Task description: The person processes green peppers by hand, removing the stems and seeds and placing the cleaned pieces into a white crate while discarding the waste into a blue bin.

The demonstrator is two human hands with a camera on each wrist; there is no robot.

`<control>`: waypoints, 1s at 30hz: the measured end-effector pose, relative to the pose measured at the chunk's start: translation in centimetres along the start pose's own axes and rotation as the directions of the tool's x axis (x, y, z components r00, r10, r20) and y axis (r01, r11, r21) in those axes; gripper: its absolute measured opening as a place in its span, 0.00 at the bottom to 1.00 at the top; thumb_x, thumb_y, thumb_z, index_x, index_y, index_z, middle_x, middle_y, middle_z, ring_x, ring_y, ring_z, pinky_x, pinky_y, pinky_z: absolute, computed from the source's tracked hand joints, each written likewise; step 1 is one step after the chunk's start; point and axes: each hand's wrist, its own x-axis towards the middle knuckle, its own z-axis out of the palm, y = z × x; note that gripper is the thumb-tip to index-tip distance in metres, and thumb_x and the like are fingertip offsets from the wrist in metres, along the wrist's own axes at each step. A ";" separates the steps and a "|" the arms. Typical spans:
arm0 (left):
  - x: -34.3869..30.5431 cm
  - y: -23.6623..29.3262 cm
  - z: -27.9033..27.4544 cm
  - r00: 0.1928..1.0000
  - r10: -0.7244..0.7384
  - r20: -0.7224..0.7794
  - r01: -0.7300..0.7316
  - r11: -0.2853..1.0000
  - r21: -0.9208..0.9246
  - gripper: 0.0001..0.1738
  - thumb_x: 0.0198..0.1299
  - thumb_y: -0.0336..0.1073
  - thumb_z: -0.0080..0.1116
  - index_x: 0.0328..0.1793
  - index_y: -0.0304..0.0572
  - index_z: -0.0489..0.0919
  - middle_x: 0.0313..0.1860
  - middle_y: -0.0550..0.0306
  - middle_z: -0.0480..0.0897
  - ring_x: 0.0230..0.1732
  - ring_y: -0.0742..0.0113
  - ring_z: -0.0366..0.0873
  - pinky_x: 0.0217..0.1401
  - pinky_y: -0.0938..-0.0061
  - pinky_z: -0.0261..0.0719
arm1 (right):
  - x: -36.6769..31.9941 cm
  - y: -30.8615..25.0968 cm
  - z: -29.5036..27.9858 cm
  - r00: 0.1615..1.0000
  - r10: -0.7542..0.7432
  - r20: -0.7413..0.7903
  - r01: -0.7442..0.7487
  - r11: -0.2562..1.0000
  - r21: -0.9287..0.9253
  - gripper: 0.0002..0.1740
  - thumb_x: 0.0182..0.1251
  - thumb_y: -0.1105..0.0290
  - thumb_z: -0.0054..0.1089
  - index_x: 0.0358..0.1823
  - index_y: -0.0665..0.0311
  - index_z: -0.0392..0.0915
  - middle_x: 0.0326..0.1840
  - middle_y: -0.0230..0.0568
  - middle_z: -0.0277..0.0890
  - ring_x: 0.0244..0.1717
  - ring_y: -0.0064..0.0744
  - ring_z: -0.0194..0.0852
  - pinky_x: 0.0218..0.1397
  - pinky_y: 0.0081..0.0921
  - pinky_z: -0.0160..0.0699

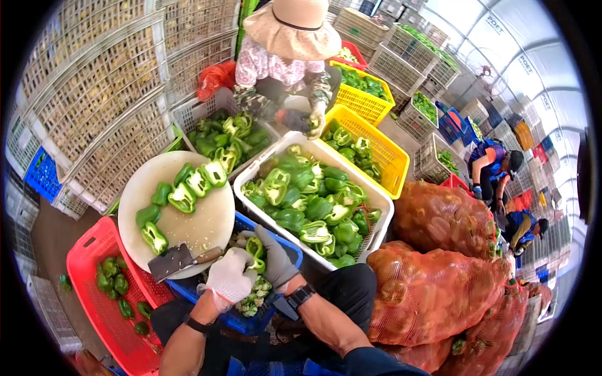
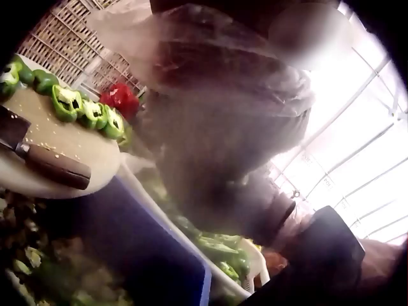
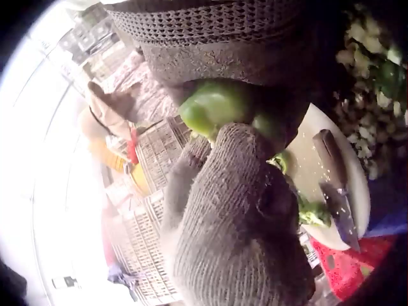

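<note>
Over one blue crate [image 1: 246, 220], left hand [image 1: 229, 276] and right hand [image 1: 276, 258], grips around one pepper [image 1: 255, 249].

The round white cutting board [image 1: 207, 229] bears the wooden-handled steel cleaver [image 1: 170, 260] at its 6 o'clock edge, with the red plastic crate [image 1: 81, 250] at 8 o'clock, the blue plastic crate [image 1: 241, 324] under a cut green pepper [image 1: 254, 247] at 5, the white plastic crate [image 1: 266, 218] at 3 and orange mesh sacks [image 1: 439, 294] beyond.

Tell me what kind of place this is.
Probably a vegetable-cutting shed under an arched roof: stacked empty crates, a white crate of halved peppers, bulging mesh sacks, and the left hand and right hand holding a green pepper.
</note>
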 end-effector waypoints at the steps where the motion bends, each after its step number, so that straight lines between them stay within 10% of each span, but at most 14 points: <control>1: 0.1 0.0 0.0 1.000 -0.022 0.009 0.022 1.000 0.013 0.23 0.61 0.39 0.73 0.61 0.38 0.86 0.61 0.34 0.86 0.63 0.32 0.86 0.69 0.49 0.85 | 0.2 0.2 -0.3 0.998 -0.025 -0.049 0.023 0.999 -0.048 0.28 0.88 0.47 0.64 0.68 0.66 0.80 0.54 0.46 0.90 0.53 0.41 0.91 0.60 0.40 0.93; 6: -0.1 0.7 0.9 0.997 0.047 -0.068 -0.043 0.998 0.049 0.37 0.56 0.37 0.74 0.74 0.33 0.82 0.62 0.33 0.89 0.64 0.38 0.88 0.68 0.54 0.86 | 0.3 0.2 -0.7 0.984 -0.146 -0.100 0.118 0.962 -0.247 0.25 0.88 0.49 0.65 0.65 0.65 0.84 0.54 0.40 0.91 0.50 0.33 0.89 0.57 0.31 0.89; 10: 0.2 -0.5 1.5 0.996 -0.019 -0.090 0.008 0.992 -0.130 0.42 0.51 0.31 0.78 0.76 0.28 0.80 0.56 0.37 0.91 0.46 0.53 0.90 0.56 0.64 0.89 | -2.0 -0.8 1.9 0.979 -0.205 0.017 0.189 0.864 -0.466 0.21 0.90 0.51 0.61 0.63 0.62 0.85 0.58 0.35 0.88 0.56 0.25 0.85 0.63 0.25 0.84; 14: 0.2 1.4 0.1 0.984 -0.165 -0.060 0.141 0.945 -0.294 0.43 0.49 0.29 0.78 0.77 0.27 0.80 0.54 0.42 0.91 0.41 0.63 0.87 0.49 0.67 0.88 | -1.4 -0.5 2.1 0.982 -0.186 -0.006 0.170 0.909 -0.380 0.24 0.91 0.51 0.59 0.70 0.63 0.81 0.60 0.37 0.88 0.58 0.28 0.85 0.64 0.28 0.86; 17: 0.5 1.3 0.2 0.962 -0.274 -0.016 0.228 0.829 -0.511 0.45 0.50 0.30 0.78 0.79 0.27 0.79 0.55 0.46 0.91 0.41 0.64 0.84 0.54 0.69 0.87 | -2.0 -0.8 3.0 0.980 -0.199 0.002 0.189 0.924 -0.334 0.26 0.92 0.51 0.58 0.74 0.64 0.79 0.63 0.40 0.88 0.60 0.30 0.86 0.65 0.30 0.88; 22: 0.5 2.6 -0.1 0.979 -0.201 -0.040 0.185 0.951 -0.249 0.37 0.51 0.35 0.77 0.71 0.32 0.85 0.54 0.35 0.91 0.49 0.48 0.92 0.58 0.59 0.89 | -0.8 0.1 0.2 0.971 -0.240 0.019 0.231 0.908 -0.351 0.25 0.92 0.53 0.57 0.75 0.64 0.79 0.63 0.44 0.89 0.59 0.33 0.88 0.63 0.36 0.91; 25: 1.3 -0.8 3.9 0.987 0.106 -0.118 -0.114 0.991 -0.064 0.38 0.49 0.32 0.78 0.69 0.28 0.84 0.53 0.37 0.92 0.55 0.43 0.92 0.64 0.58 0.89 | 0.6 1.9 -4.8 0.901 -0.427 0.074 0.409 0.783 -0.469 0.20 0.90 0.57 0.60 0.68 0.64 0.86 0.63 0.36 0.90 0.61 0.30 0.86 0.69 0.32 0.84; 30: 1.1 0.3 8.0 0.987 0.007 0.161 0.073 0.871 -0.486 0.37 0.41 0.27 0.75 0.64 0.25 0.84 0.51 0.44 0.91 0.50 0.58 0.90 0.59 0.64 0.88 | -2.3 2.5 -9.5 0.870 -0.492 -0.022 0.455 0.821 -0.346 0.20 0.88 0.55 0.65 0.61 0.63 0.91 0.57 0.32 0.91 0.58 0.24 0.84 0.68 0.28 0.80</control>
